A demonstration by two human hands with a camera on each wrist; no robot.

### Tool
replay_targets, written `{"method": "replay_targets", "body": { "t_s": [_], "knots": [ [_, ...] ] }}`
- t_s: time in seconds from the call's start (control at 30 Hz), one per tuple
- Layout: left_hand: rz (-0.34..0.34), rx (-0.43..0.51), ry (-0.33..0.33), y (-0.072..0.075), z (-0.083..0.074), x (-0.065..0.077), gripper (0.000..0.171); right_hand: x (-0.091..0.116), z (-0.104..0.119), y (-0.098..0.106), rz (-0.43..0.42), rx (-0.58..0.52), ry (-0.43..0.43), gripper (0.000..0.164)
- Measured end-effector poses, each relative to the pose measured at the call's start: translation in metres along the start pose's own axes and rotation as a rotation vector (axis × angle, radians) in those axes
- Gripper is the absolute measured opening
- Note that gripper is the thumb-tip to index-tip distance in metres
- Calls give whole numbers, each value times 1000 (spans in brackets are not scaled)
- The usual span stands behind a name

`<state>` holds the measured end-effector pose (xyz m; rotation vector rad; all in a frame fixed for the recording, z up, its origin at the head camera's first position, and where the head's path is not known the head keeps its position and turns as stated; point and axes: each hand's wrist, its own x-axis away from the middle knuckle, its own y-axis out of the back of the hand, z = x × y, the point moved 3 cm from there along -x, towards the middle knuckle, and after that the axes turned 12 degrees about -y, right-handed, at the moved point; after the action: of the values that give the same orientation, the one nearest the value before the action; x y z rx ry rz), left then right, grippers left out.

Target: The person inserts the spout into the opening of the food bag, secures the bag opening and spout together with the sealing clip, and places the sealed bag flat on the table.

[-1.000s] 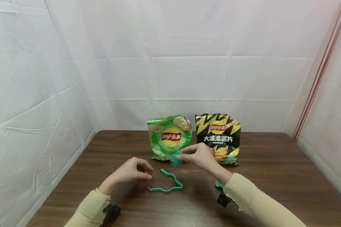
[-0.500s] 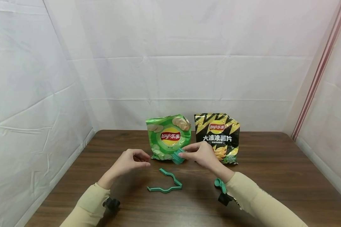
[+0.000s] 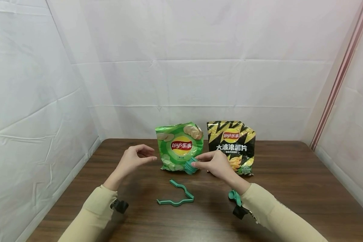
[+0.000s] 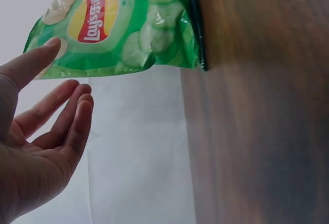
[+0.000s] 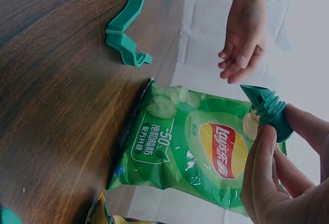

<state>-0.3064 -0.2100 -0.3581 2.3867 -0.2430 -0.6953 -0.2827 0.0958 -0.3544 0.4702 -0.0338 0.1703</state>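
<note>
My right hand (image 3: 216,166) pinches a teal threaded spout (image 5: 270,112) between thumb and fingertips, in front of a green Lay's chip bag (image 3: 181,146). The spout has ridges and a slanted mouth in the right wrist view. To the left of that bag, my left hand (image 3: 136,158) is raised with thumb and fingers apart, holding nothing. In the left wrist view its fingertips (image 4: 85,93) are near the bag's side edge, with no clear contact. On the table between the forearms lies a teal hinged bag clip (image 3: 176,203), unfolded into a bent shape.
A black and yellow Lay's bag (image 3: 231,148) stands upright right of the green one. A small teal piece with a round end (image 3: 233,195) lies by the right sleeve, partly hidden. The brown table (image 3: 290,188) ends at white sheeting (image 3: 175,84) behind the bags.
My left hand has risen and moved away from the clip, toward the green bag's left side. The right hand has shifted slightly right, still pinching the spout. The bags and clip stay put.
</note>
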Motion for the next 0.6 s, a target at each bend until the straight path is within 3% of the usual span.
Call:
{"method": "replay_targets", "body": {
  "t_s": [0.6],
  "knots": [
    [-95,4,-35,16,-16,-37,44,-1,-2,2,-2,-4,5,35]
  ]
}}
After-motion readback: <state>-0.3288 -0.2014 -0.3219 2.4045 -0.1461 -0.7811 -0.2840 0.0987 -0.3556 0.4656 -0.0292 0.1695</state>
